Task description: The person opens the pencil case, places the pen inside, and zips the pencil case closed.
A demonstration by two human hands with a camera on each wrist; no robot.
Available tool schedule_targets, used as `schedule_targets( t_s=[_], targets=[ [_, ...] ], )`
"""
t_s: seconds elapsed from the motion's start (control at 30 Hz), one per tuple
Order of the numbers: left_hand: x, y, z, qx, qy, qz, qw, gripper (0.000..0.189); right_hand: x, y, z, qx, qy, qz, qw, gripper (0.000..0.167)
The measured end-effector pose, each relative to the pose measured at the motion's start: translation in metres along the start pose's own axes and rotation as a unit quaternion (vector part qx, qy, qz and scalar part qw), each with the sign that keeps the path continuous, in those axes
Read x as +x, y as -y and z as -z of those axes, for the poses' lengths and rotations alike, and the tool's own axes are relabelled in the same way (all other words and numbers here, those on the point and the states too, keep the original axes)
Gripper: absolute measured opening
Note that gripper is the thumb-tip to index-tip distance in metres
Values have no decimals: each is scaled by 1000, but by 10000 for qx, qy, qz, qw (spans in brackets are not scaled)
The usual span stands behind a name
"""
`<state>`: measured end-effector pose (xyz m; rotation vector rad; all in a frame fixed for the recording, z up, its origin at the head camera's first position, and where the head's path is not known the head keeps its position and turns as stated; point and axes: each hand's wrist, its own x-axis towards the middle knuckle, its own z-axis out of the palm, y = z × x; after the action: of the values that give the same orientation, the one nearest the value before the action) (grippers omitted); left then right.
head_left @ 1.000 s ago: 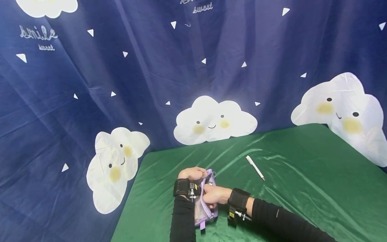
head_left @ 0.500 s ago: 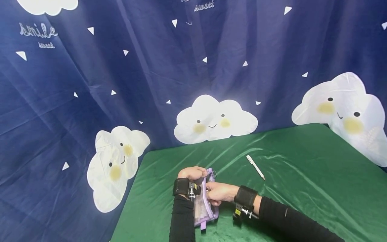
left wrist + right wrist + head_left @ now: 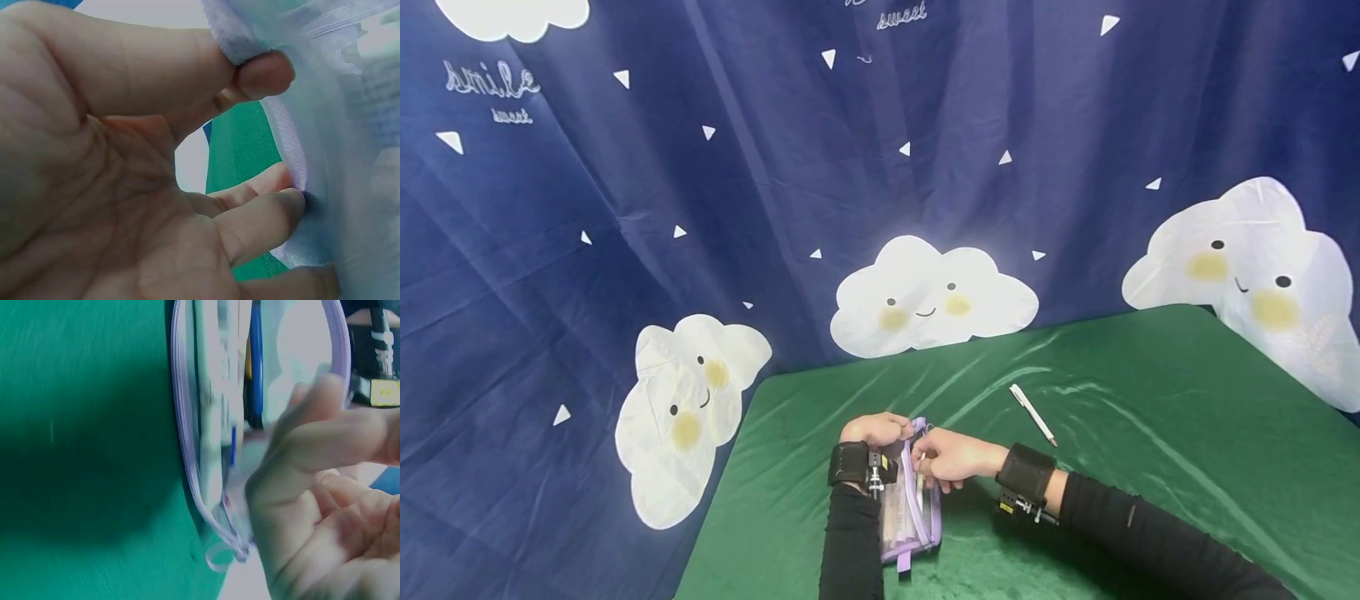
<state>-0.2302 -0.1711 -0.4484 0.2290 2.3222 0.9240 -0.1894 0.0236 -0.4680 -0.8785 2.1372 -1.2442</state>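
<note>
A clear pencil case (image 3: 892,521) with purple edging and an unzipped mouth sits on the green cloth. My left hand (image 3: 880,429) pinches its far end; the left wrist view shows the purple edge caught between thumb and forefinger, the other fingertips against the clear side. My right hand (image 3: 958,457) is at the mouth, fingers loosely bent, blurred fingertips overlapping the purple zip edge in the right wrist view. Nothing shows held in it. Inside the case lie a blue pen (image 3: 256,369), a pale pen-like stick (image 3: 209,394) and other slim items.
A white pen (image 3: 1033,415) lies on the green cloth (image 3: 1112,467) beyond my right hand. A dark blue curtain (image 3: 790,167) printed with clouds hangs behind the table. A small ring (image 3: 219,557) hangs at the zip's end.
My right hand has come up out of the case's mouth and shifted slightly toward the far end, uncovering the contents. My left hand keeps its hold in the same place.
</note>
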Motion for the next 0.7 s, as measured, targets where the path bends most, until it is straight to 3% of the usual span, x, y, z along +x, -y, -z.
schedule_targets(
  t_s=[0.27,0.43,0.7],
  targets=[
    [2,3,-1,142,-66,-92,9998,24,-10,-1,25,-1261,-765,193,9889,11],
    [2,4,-2,77,-18,-138,9999,22,-16,-7,42,-1838,-1198,302,9752,7],
    [5,3,-1,111,53,-257,9996,27,-22,-18,79,-2423,-1837,139,9525,19]
  ],
)
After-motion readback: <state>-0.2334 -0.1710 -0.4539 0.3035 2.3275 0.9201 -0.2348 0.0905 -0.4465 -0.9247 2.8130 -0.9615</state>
